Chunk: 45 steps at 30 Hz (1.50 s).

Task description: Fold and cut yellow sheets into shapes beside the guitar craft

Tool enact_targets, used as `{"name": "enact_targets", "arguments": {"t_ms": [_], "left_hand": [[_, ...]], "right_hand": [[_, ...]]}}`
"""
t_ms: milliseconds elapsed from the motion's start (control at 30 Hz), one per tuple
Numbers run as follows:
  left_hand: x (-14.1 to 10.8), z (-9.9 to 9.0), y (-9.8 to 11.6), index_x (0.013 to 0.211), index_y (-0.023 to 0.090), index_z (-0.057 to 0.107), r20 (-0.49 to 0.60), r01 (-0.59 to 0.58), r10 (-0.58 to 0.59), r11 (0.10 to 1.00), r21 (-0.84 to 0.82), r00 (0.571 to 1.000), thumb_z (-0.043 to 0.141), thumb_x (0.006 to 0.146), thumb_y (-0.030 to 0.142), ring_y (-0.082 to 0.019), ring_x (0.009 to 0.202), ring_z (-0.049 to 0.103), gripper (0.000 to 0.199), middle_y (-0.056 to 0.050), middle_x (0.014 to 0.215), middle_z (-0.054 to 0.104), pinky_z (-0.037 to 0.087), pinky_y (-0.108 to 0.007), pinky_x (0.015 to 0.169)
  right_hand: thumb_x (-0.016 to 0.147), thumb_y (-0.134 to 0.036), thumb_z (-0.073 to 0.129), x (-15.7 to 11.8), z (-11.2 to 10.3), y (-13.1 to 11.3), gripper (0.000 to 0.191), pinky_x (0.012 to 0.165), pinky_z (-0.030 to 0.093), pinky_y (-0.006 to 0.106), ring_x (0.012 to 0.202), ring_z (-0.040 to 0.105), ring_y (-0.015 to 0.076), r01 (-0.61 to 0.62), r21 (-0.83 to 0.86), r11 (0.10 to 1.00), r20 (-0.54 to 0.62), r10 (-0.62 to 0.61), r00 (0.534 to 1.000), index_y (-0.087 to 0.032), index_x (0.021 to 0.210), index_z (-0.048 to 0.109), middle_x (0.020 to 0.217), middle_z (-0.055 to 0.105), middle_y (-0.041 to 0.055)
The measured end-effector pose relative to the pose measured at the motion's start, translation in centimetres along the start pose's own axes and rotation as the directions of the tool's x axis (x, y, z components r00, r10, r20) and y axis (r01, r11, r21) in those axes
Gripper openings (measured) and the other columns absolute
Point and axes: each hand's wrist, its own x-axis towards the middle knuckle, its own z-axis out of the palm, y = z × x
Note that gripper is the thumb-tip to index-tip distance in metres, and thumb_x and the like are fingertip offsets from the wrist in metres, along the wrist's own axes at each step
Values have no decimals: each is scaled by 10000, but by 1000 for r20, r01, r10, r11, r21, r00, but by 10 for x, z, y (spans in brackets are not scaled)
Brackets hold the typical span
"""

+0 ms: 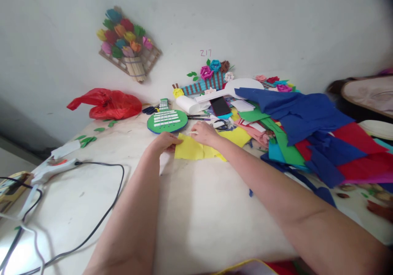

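Left fingers pinch the yellow sheet edgewise, right fingers seemingly a white stick, open tabletop nearer.

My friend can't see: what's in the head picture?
A person's left hand holds a yellow sheet on a table while the right hand pinches something small and white. A green toy guitar lies beyond, with a colourful pile to the right.

Soft, fairly even light covers the pale wall, while glare whitens the lower-left edge of the table. A faint shadow lies beside the left forearm; the stretched right side blurs, its upper corner dark
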Motion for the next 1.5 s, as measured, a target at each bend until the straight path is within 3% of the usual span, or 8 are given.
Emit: {"name": "enact_targets", "arguments": {"t_ms": [133, 233, 433, 933, 1033, 1100, 1233, 1500], "left_hand": [[2, 1, -1, 622, 134, 523, -2, -9, 9, 1000, 3, 1000, 778, 488, 223, -112, 456, 532, 301, 13, 474, 547, 467, -228, 484], [5, 1, -3, 588, 138, 493, -17, -20, 20, 1000, 14, 1000, 743, 534, 193, -92, 405, 490, 261, 30, 430, 506, 446, -215, 452], [9, 3, -4, 592, 141, 492, -17, -15, 15, 999, 28, 1000, 744, 535, 205, -109, 416, 510, 266, 26, 434, 510, 466, -244, 468], [-9, -5, -18, 665, 158, 507, -241, -4, 81, 952, 305, 967, 601, 685, 236, -143, 467, 546, 124, 13, 452, 506, 468, -256, 499], [-16, -5, -17, 800, 173, 565, -345, 32, 208, 816, 577, 915, 625, 654, 305, -206, 693, 619, 206, -47, 664, 617, 484, -301, 634], [-25, 1, -13, 964, 199, 552, -432, 80, 383, 665, 742, 817, 614, 665, 396, -259, 860, 602, 364, -82, 843, 637, 467, -359, 723], [-38, 22, -4, 1001, 185, 566, -269, -47, 681, 407, 912, 681, 520, 768, 318, -263, 1005, 527, 272, -109, 982, 601, 444, -345, 758], [-35, 53, -1, 864, 155, 640, 136, -322, 732, 120, 939, 668, 421, 812, 148, -225, 980, 493, 225, -102, 961, 594, 437, -305, 746]], "right_hand": [[870, -420, 295, -8, 28, -14, 631, 1077, 145, 401, 1348, 144, 269, 52, -25, 998, 176, -47, 983, -44, 1377, 281, 1468, 185, 135], [873, -513, 192, -16, 41, -19, 703, 1091, 16, 442, 1366, 25, 249, 85, -17, 996, 190, -81, 978, -53, 1404, 203, 1483, 120, 110], [877, -511, 157, -20, 43, -18, 706, 1094, 13, 413, 1365, 64, 232, 125, -21, 992, 78, -123, 989, -44, 1407, 185, 1478, 138, 130], [892, -491, 168, -6, 38, -28, 632, 1090, -21, 452, 1367, 72, 198, 219, 56, 974, 264, -226, 938, -119, 1396, 256, 1468, 200, 77], [907, -444, 185, 1, 31, -30, 549, 1090, 67, 437, 1353, 155, 187, 222, 107, 969, 269, -243, 932, -184, 1368, 332, 1458, 245, 47], [916, -390, 209, 4, 20, -24, 485, 1066, 192, 366, 1306, 285, 169, 254, 123, 959, 157, -272, 949, -206, 1301, 439, 1411, 354, 43], [887, -293, 304, 5, -11, 4, 383, 873, 400, 288, 1046, 550, 186, 36, 35, 999, -80, -33, 996, -190, 1031, 643, 1109, 629, 76], [737, -165, 512, -2, -36, 67, 310, 741, 457, 291, 931, 613, 243, -307, -285, 908, -30, 312, 950, -166, 1006, 666, 1006, 661, 140]]}}
